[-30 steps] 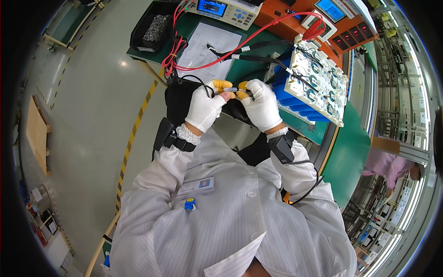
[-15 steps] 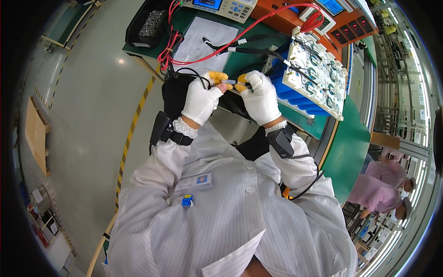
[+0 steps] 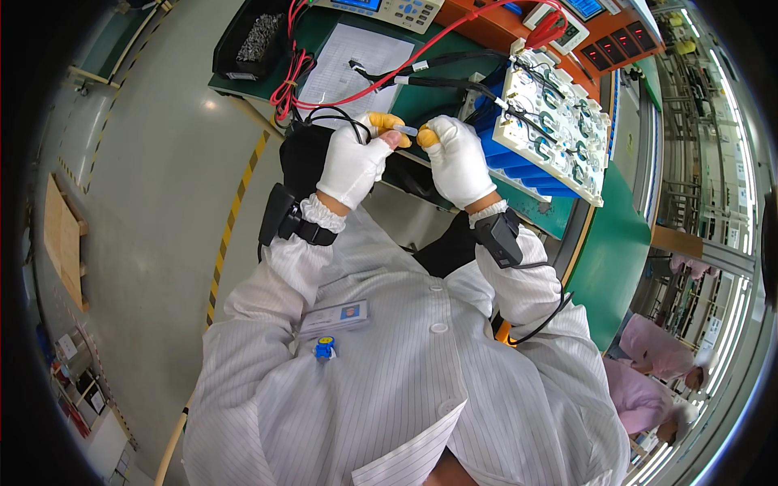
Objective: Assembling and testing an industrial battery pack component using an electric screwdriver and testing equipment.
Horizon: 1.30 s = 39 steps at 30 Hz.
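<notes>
My left hand (image 3: pixel 353 168), in a white glove with yellow fingertips, is closed in a pinch on a small pale translucent sleeve piece (image 3: pixel 405 130). Black wire (image 3: pixel 334 111) loops over the back of that hand toward the table edge. My right hand (image 3: pixel 462 166), gloved alike, has its fingers curled together right at the other end of the piece. What sits inside the right pinch is hidden by the fingertips. Just right of this hand stands a blue battery pack (image 3: pixel 519 158) with a white top plate (image 3: pixel 559 121) carrying dark wires and connectors.
Black labelled cables (image 3: pixel 442 82) run left from the pack across a printed sheet (image 3: pixel 356 69). Red leads (image 3: pixel 438 42) cross above. A black bin of small metal parts (image 3: pixel 259 36), a bench meter (image 3: pixel 397 10) and an orange instrument (image 3: pixel 600 49) stand behind. People in pink (image 3: pixel 648 348) are far right.
Both hands have shifted slightly, and the pale piece now tilts more, its right end lower. My right fingers have curled tighter. The people in pink at the right have moved.
</notes>
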Each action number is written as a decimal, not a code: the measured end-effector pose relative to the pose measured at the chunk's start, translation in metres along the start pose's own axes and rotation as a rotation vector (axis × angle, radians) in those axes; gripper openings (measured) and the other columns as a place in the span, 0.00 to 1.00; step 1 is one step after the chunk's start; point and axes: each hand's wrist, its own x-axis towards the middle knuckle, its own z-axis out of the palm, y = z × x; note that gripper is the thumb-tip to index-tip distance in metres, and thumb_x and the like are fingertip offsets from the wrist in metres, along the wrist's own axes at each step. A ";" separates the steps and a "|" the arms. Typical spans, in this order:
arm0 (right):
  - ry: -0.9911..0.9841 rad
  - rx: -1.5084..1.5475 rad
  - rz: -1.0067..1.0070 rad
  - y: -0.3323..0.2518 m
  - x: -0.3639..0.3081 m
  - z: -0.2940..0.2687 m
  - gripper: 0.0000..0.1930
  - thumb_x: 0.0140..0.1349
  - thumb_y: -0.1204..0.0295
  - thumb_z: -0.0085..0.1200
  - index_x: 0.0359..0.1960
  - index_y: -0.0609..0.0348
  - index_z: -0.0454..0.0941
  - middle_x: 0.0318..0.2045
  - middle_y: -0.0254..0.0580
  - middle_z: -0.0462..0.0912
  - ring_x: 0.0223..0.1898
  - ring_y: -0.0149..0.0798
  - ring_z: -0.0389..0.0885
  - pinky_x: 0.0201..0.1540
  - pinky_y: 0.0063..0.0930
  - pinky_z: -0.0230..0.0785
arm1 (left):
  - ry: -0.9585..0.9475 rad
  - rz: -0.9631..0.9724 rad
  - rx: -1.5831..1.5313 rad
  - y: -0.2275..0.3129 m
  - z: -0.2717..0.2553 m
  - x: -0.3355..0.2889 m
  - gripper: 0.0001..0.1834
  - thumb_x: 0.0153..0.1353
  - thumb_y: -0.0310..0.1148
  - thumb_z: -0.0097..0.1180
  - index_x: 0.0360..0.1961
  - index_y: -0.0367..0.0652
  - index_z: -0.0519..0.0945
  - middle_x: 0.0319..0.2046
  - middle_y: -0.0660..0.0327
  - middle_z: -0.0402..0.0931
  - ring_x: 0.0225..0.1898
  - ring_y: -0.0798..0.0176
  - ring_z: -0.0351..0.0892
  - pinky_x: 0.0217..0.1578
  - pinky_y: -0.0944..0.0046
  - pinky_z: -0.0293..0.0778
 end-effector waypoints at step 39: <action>-0.208 0.573 -0.088 -0.057 0.132 -0.188 0.23 0.60 0.75 0.64 0.56 0.66 0.73 0.45 0.42 0.84 0.34 0.26 0.79 0.42 0.21 0.74 | -0.441 0.140 -0.473 0.020 -0.036 -0.010 0.62 0.47 0.73 0.59 0.66 0.28 0.62 0.56 0.41 0.74 0.55 0.51 0.78 0.55 0.57 0.73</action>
